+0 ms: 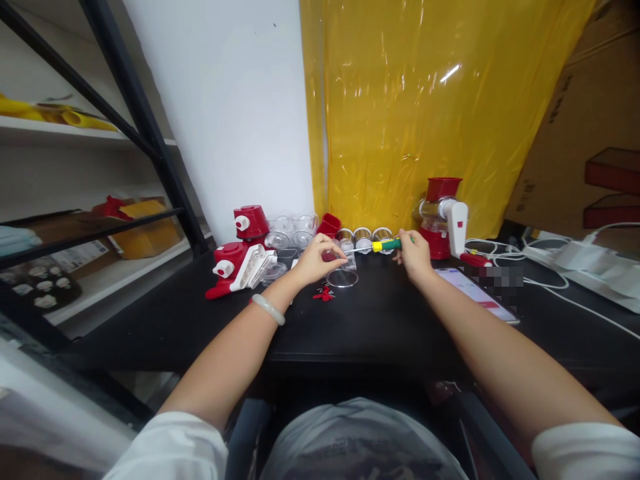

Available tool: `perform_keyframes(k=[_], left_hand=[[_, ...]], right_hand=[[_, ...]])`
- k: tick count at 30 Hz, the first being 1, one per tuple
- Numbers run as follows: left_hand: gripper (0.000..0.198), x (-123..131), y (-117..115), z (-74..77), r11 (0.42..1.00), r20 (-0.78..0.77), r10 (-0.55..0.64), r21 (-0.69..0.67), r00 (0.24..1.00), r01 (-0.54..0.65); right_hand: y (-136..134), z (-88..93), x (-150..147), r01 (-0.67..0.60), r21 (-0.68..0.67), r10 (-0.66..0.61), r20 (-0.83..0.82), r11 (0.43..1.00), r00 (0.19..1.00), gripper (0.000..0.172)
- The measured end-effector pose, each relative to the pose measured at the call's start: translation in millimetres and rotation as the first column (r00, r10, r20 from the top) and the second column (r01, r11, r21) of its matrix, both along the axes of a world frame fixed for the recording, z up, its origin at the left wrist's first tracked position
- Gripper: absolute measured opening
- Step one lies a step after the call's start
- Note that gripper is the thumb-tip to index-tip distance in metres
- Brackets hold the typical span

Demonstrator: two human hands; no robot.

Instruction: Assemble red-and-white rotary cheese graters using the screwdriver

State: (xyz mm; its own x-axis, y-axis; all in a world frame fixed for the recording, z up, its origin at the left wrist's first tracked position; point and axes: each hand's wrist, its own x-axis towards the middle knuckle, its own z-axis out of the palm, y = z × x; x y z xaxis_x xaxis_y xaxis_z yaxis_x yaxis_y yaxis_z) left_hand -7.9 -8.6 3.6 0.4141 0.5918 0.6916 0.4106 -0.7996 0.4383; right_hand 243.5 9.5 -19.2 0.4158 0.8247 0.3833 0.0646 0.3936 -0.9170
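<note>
My left hand [316,259] rests on the black table [380,320], its fingers curled around a small clear plastic part [349,260] with a red piece behind it. A clear round lid [342,278] lies just below that hand. My right hand [414,256] grips a screwdriver with a green and yellow handle [387,245], which points left toward the clear part. A small red piece [324,294] lies on the table near my left wrist, which wears a pale bangle [269,309].
Red and white appliance parts [235,267] and clear cups [285,233] stand at the left back. A red and white grinder [444,217] stands at the right. A phone [475,293], white cables and a power strip [575,263] lie right. Shelving stands left.
</note>
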Motion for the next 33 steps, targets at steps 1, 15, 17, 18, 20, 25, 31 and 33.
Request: perform_keyframes(k=[1, 15, 17, 18, 20, 25, 31, 33], left_hand=[[0.006, 0.0, -0.1, 0.1, 1.000, -0.002, 0.002, 0.001, 1.000, -0.002], [0.010, -0.1, 0.4, 0.2, 1.000, 0.003, 0.002, -0.013, 1.000, -0.002], [0.011, -0.2, 0.5, 0.5, 1.000, 0.001, 0.005, -0.026, 1.000, -0.005], [0.011, -0.3, 0.7, 0.5, 1.000, -0.001, 0.008, -0.031, 1.000, -0.008], [0.011, -0.5, 1.2, 0.4, 0.999, -0.004, 0.015, -0.034, 1.000, -0.015], [0.013, -0.5, 2.2, -0.3, 0.999, -0.007, 0.022, -0.029, 1.000, -0.022], [0.012, -0.4, 0.7, 0.6, 1.000, -0.004, 0.010, -0.024, 1.000, -0.010], [0.011, -0.2, -0.3, 0.9, 1.000, 0.001, 0.005, -0.023, 1.000, -0.005]], right_hand=[[-0.4, 0.5, -0.2, -0.004, -0.001, 0.004, -0.005, 1.000, 1.000, 0.021], [0.5, 0.8, 0.4, -0.034, -0.013, 0.034, -0.016, 0.999, 0.999, 0.022], [0.6, 0.4, 0.6, -0.032, -0.016, 0.032, -0.017, 0.999, 0.999, 0.022], [0.6, 0.3, 0.6, -0.032, -0.019, 0.031, -0.016, 0.999, 0.999, 0.022], [0.6, 0.3, 0.7, -0.031, -0.021, 0.030, -0.012, 0.999, 0.999, 0.023], [1.1, 1.1, 1.2, -0.050, 0.003, 0.050, -0.063, 0.999, 0.997, 0.019], [0.5, 2.5, 1.2, -0.104, 0.008, 0.104, -0.153, 0.995, 0.983, 0.014], [0.6, 2.3, 1.1, -0.105, 0.019, 0.107, -0.151, 0.994, 0.983, 0.012]])
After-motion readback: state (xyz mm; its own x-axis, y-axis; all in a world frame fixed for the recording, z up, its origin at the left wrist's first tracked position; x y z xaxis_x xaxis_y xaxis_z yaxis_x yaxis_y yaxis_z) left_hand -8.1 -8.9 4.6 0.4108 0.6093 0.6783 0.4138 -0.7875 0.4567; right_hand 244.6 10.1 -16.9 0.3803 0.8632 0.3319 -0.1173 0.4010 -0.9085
